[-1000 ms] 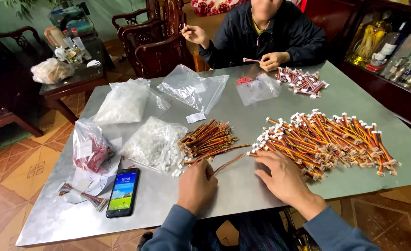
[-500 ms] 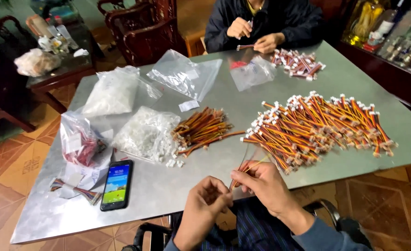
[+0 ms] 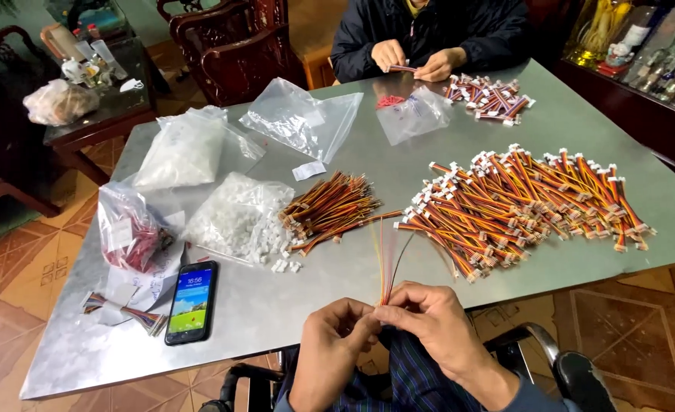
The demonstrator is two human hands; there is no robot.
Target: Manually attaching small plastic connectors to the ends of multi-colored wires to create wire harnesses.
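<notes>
Here, a short wire harness stands pinched between both hands at the near edge of the table, its loose strands fanning upward and away. Thin wires, orange, red, yellow and one dark, bundled at the lower end where the fingers meet. Judged light and limp; strands will splay or bend if held far from the bundled end, so the grip belongs low, close to the tip. Whether a white plug is already on that end cannot be told; the fingers hide it.

Left hand: fingers closed, tips pressed to the base of the wires. Right hand: fingers curled shut around the same base, thumb side toward the left hand. The two hands touch.

Further out on the table: a small bundle of bare-ended wires just left of centre, beside an open bag of white plastic connectors, a few spilled loose. A large heap of finished harnesses with white plugs lies to the right. A phone, screen lit, lies at the left near a bag of red parts. Across the table another person's hands work similar wires.
</notes>
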